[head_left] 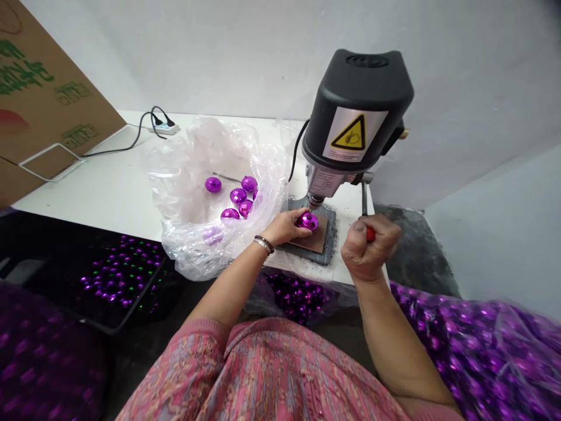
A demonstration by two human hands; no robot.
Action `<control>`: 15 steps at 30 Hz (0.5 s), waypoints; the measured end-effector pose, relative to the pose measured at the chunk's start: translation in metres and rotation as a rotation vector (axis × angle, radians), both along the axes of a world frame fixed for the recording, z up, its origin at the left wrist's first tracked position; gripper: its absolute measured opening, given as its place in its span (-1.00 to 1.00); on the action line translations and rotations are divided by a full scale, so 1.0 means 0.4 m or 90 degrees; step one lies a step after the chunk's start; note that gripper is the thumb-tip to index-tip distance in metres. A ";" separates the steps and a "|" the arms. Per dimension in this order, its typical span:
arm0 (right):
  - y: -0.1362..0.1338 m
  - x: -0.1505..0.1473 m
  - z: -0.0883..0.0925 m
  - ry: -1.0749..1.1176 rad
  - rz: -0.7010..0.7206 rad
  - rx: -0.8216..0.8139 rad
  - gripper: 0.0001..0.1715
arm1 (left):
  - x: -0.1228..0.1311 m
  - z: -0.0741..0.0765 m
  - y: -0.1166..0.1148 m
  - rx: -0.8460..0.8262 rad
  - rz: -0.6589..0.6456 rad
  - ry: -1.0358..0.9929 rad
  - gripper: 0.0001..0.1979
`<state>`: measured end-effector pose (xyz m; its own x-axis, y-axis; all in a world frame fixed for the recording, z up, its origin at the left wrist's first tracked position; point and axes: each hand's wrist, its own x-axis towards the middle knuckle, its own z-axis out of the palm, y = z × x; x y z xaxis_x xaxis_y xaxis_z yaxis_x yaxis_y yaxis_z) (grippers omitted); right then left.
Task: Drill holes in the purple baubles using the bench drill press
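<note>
Between the thumb and fingers of my left hand sits a shiny purple faceted ball, held just under the chuck of a bench drill press. Beneath the ball lies a brown board on the drill's grey base plate. My right hand is wrapped round the red-knobbed feed lever at the drill's right side. Whether the drill tip touches the ball is hard to make out. Several more purple balls rest in a clear plastic bag left of the drill.
A large cardboard box and a power strip with black cords are on the white table. Bags of purple balls stand at the right. A black bin with purple and green pieces is at lower left.
</note>
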<state>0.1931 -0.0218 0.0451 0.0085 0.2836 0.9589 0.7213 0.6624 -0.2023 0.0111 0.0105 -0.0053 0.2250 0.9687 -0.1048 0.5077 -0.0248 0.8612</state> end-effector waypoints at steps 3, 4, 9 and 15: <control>0.006 0.003 0.027 0.014 -0.005 -0.009 -0.80 | 0.005 0.004 0.000 0.005 0.008 0.015 -0.33; 0.011 0.005 0.047 0.024 -0.016 -0.008 -0.78 | 0.006 0.006 -0.001 0.013 0.016 0.030 -0.33; 0.039 0.004 0.162 0.114 -0.016 -0.088 -0.75 | -0.003 0.019 -0.058 0.057 0.018 0.102 -0.39; 0.046 0.000 0.177 0.170 0.026 -0.122 -0.72 | -0.075 0.079 -0.191 0.036 -0.200 0.036 -0.22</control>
